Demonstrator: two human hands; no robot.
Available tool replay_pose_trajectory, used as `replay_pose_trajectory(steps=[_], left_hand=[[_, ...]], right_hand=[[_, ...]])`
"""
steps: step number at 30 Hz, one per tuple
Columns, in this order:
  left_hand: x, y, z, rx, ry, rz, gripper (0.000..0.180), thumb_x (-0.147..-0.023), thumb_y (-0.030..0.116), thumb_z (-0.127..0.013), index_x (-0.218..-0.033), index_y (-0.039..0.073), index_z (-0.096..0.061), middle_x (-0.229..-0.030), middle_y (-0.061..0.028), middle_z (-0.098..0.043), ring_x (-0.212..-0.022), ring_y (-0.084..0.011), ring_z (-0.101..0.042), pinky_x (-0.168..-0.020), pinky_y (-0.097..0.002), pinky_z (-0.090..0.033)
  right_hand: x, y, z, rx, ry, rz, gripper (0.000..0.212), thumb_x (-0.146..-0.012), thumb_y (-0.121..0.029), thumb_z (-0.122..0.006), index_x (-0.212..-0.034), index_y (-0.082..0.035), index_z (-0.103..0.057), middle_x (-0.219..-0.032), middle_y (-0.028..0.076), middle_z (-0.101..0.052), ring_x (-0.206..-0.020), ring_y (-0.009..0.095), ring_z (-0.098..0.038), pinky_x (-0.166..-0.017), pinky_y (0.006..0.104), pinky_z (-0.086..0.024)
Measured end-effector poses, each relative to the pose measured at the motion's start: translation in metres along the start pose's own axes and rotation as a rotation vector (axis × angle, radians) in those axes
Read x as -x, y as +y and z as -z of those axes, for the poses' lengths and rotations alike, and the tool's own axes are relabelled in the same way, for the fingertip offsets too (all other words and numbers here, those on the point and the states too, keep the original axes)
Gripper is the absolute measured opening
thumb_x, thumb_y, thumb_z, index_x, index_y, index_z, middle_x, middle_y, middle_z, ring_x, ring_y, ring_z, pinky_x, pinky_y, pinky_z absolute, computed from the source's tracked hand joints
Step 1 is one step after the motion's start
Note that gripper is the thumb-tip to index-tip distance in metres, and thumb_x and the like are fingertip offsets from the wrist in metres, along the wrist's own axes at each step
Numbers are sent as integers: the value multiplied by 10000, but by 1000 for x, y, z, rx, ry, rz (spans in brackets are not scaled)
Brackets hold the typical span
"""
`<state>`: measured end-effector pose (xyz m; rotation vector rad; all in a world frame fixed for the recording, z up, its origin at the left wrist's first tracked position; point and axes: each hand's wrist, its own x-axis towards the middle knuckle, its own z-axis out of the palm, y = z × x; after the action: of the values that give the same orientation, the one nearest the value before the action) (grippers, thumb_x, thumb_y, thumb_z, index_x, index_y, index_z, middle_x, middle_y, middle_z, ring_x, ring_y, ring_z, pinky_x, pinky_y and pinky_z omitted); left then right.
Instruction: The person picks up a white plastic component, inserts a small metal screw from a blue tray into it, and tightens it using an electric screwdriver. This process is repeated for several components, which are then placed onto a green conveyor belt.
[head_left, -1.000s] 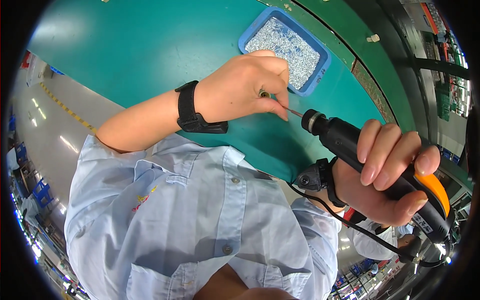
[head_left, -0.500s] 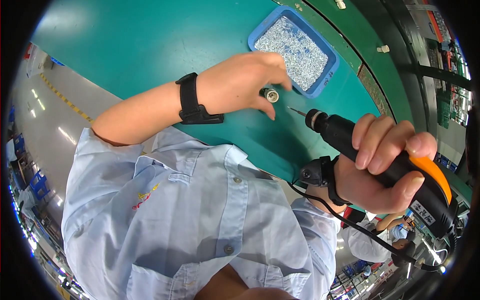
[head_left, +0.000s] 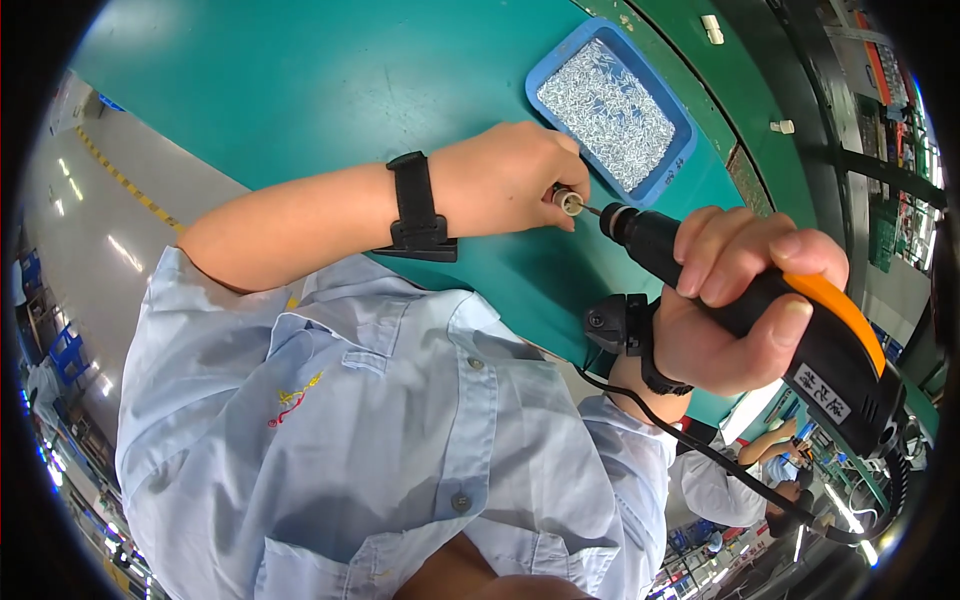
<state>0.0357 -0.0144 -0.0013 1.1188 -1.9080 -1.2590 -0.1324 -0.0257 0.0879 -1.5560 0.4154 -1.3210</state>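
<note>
Small round hollow fitting [head_left: 568,203] above green tabletop [head_left: 300,110], pinched in left hand's [head_left: 515,180] fingertips. Bit of black-and-orange electric screwdriver [head_left: 650,243] right at fitting's open end; can't tell if touching. Right hand [head_left: 755,290] wrapped round screwdriver body. Just beyond left hand, blue tray [head_left: 688,132] of small silvery pieces [head_left: 605,115].

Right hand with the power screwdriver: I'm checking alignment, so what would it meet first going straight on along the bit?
The bit ahead of the right hand would likely first meet the small cylindrical part in the left hand; depth leaves unclear whether they touch now.
</note>
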Motion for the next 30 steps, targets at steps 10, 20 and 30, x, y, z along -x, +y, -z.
replay_pose_trajectory(steps=[10,20,30], left_hand=[[2,-1,1,5,27,-57,183,-702,86,-706,-859,11,-649,-761,-102,-571,-673,-232,-601,-608,-326,-485],[0,7,3,-28,-20,-3,177,-703,127,-703,-842,34,-647,-790,-92,-581,-745,-267,-588,-664,-371,-468],[6,12,12,-96,73,-121,223,-705,103,-703,-904,29,-639,-852,-110,-596,-761,-292,-590,-666,-366,-477]], right_hand=[[-3,4,-12,94,25,-32,275,-880,-302,-489,-994,-53,-466,-576,23,-416,-454,131,-417,-456,284,-357],[-6,4,-10,14,33,-106,393,-846,-357,-644,-966,-41,-445,-575,31,-491,-457,147,-485,-450,289,-420],[-4,-33,4,-104,105,97,307,-862,-331,-507,-1007,-61,-509,-594,-10,-419,-481,100,-416,-464,244,-303]])
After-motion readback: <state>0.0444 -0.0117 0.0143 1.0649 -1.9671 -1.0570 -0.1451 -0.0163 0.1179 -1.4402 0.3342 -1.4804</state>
